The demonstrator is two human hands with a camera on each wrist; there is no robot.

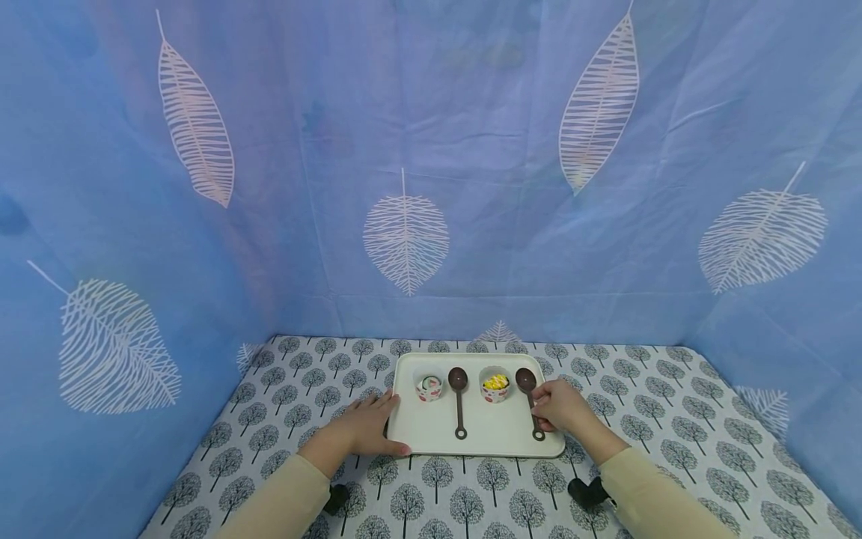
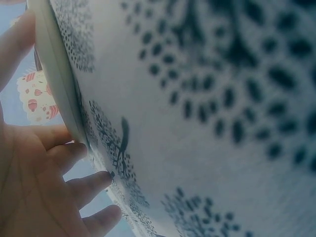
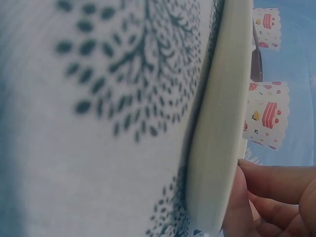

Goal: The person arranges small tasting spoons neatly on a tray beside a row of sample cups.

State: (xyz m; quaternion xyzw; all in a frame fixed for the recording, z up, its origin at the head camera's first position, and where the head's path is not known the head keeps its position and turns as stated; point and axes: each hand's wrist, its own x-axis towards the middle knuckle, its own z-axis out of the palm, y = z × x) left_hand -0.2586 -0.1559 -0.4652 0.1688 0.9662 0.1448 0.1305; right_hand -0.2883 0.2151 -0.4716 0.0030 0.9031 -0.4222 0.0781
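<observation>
A cream tray [image 1: 431, 443] lies on the tablecloth with two printed paper cups and two brown spoons on it. My left hand [image 1: 369, 428] rests at the tray's left edge, fingers extended, thumb by the front left corner. At the right side of the tray, my right hand [image 1: 557, 406] pinches the handle of the right spoon [image 1: 526, 379]; its bowl points away from me. In the right wrist view, thumb and fingers meet by the tray rim [image 3: 217, 128], and the spoon handle is hidden. The other spoon [image 1: 458, 379] lies between the cups.
The left cup [image 1: 429, 389] holds something white and green; the right cup [image 1: 494, 394] holds yellow and white pieces. A tree-print cloth [image 1: 438, 479] covers the table. Blue leaf-patterned curtains [image 1: 404, 314] stand behind and on both sides.
</observation>
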